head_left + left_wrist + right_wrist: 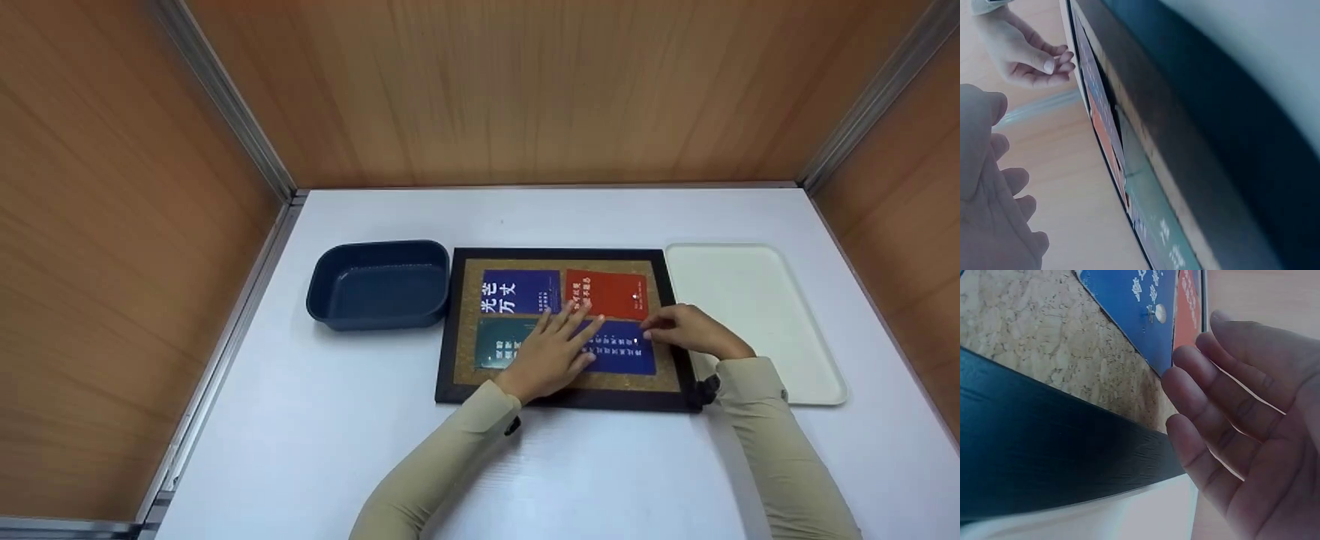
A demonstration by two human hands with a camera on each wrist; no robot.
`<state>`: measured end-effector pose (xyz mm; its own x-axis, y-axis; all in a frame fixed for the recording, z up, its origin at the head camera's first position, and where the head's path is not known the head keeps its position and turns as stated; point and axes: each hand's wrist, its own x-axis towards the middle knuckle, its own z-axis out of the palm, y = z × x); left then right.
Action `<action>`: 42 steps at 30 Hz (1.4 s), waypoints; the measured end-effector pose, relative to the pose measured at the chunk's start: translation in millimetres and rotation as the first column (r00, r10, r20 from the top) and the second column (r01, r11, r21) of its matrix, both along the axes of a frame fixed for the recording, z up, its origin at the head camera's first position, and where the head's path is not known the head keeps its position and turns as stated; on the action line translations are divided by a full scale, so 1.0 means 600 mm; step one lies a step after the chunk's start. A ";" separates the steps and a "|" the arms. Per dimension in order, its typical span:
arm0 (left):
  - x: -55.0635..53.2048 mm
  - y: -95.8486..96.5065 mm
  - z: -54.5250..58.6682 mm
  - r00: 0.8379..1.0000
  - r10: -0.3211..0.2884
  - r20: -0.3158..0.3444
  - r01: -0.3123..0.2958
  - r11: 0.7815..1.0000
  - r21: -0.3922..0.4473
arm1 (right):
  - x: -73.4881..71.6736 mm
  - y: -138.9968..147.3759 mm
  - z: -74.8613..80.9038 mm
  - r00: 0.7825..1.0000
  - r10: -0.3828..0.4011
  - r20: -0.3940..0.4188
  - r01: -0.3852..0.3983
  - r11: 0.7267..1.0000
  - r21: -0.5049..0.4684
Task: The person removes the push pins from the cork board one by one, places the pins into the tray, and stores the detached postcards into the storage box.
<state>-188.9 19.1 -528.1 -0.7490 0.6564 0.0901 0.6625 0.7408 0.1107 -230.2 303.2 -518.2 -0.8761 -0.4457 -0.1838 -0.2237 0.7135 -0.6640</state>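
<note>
A cork board point(466, 300) in a black frame lies on the white table. Four postcard-like cards with white writing cover its middle: a blue card point(517, 285) upper left, a red card point(611, 298) upper right, a green card point(495, 335) lower left and another blue card point(626, 360) lower right. Through that last card stands a clear pushpin point(1160, 313). Fingers spread, my left hand point(547, 358) lies over the two lower cards, partly hiding them. Beside the lower blue card's right edge, my right hand point(696, 331) hovers with loosely bent fingers, apart from the pin and holding nothing.
Left of the board stands a deep dark blue dish point(379, 324), close against the frame. A shallow white tray point(757, 315) lies to the right, partly behind my right forearm. Wood-patterned panels point(487, 97) enclose the table at the back and sides.
</note>
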 end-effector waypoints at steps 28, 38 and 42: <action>0.015 0.043 -0.029 0.967 -0.050 0.250 0.068 0.996 -0.062 | -0.009 -0.010 -0.010 0.999 0.026 0.039 -0.028 0.998 0.057; 0.018 0.053 -0.035 0.956 -0.034 0.292 0.056 0.996 -0.067 | -0.013 -0.015 -0.011 0.999 0.027 0.030 -0.029 0.997 0.070; 0.018 0.054 -0.038 0.958 -0.040 0.283 0.065 0.995 -0.081 | -0.015 -0.015 -0.016 0.999 0.019 0.043 -0.022 0.997 0.072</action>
